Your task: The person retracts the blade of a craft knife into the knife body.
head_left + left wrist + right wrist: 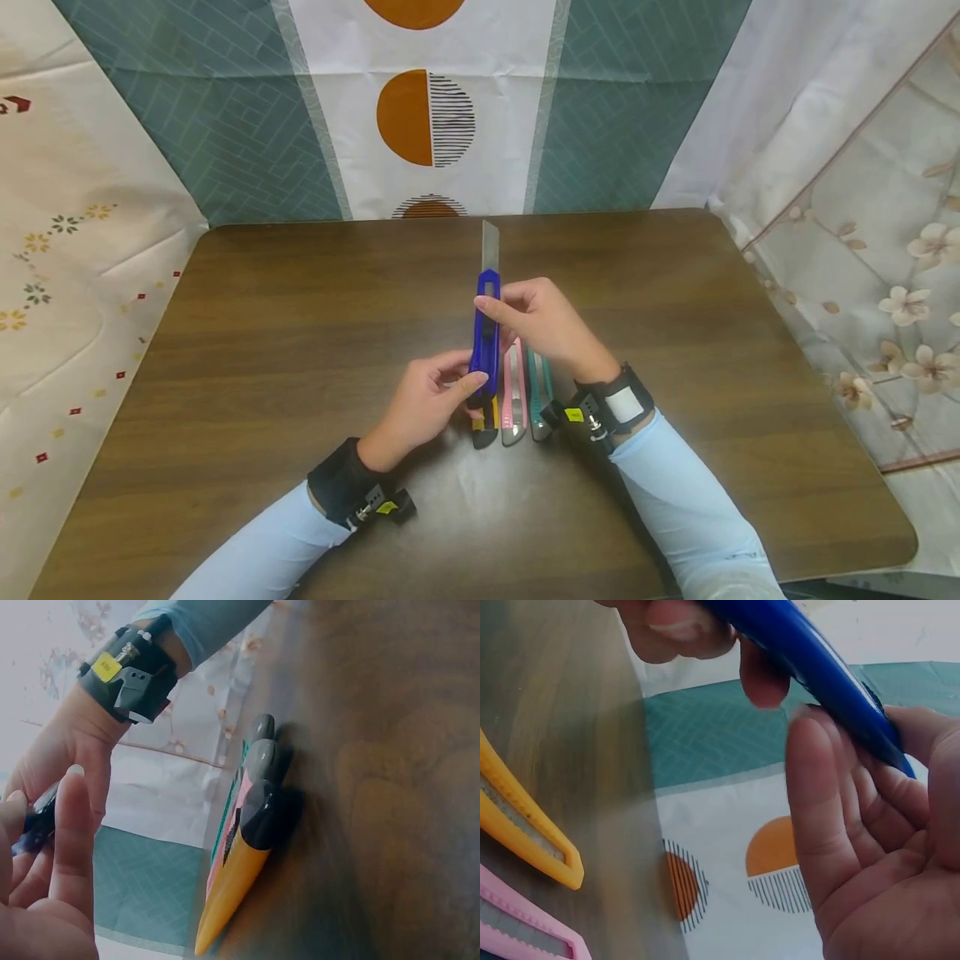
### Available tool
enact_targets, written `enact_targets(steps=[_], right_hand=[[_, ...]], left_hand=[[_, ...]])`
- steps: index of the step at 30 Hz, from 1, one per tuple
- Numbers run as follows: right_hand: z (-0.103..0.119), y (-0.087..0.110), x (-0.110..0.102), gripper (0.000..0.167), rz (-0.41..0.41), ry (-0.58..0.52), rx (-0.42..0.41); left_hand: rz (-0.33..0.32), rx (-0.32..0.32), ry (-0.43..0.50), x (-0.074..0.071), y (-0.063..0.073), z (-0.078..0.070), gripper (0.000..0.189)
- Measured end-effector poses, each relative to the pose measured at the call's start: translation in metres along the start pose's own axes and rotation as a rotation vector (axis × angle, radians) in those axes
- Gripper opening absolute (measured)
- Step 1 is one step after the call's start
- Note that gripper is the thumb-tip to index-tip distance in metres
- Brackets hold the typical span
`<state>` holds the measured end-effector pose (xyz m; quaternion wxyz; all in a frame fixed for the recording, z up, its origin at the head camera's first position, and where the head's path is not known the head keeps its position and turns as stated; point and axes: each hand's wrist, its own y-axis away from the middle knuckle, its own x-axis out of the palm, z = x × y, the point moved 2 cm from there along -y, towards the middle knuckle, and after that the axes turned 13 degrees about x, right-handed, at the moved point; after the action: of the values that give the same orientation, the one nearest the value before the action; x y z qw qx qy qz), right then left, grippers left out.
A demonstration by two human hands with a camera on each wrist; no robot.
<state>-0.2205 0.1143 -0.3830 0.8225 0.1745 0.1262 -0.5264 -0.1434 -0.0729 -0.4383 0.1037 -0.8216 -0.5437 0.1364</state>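
Both hands hold a blue utility knife [487, 342] above the table, its wide blade [491, 246] extended and pointing away from the person. The left hand [431, 400] pinches the rear end of the handle, thumb on top. Nearer the blade, the right hand [543, 323] grips the handle's side with its thumb across the upper face. Under the blue knife lies a yellow utility knife [236, 889], mostly covered in the head view. Beside it, to the right, lie a pink utility knife [513, 396] and a teal utility knife [538, 392], roughly parallel.
The brown wooden table [300, 317] extends widely around the hands. A patterned cloth [431, 117] hangs behind its far edge, with floral curtains [900, 317] on the right and a printed cloth [90, 275] on the left. Each wrist wears a black band with a small camera.
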Motion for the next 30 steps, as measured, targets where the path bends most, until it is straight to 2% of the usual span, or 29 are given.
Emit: enact_targets(steps=[5,8,14,18,23,30], right_hand=[[0.0003,0.0023,-0.0013,0.031,-0.028,-0.017,-0.03],[0.0008,0.0041,0.0001,0.026,-0.012,-0.046,-0.047],[0.0052,0.0029,0.0045,0.013,0.024,-0.057,-0.143],[0.006,0.0022,0.0044,0.017,0.012,-0.047,-0.101],[0.0054,0.002,0.005,0.028,0.054,-0.024,-0.022],[0.0036,0.0041,0.0071,0.024,0.062,-0.033,-0.055]], left_hand=[[-0.013,-0.007,0.05,-0.0001,0.0013,-0.0013,0.032],[-0.025,0.013,0.046,0.0005,0.0019,-0.0032,0.031],[-0.06,0.05,0.004,-0.0016,0.0025,-0.0049,0.028],[-0.064,0.035,0.002,-0.0027,0.0028,-0.0034,0.029],[-0.069,0.042,0.007,-0.0033,0.0015,-0.0037,0.029],[-0.069,0.043,0.002,-0.0016,0.0007,-0.0052,0.026]])
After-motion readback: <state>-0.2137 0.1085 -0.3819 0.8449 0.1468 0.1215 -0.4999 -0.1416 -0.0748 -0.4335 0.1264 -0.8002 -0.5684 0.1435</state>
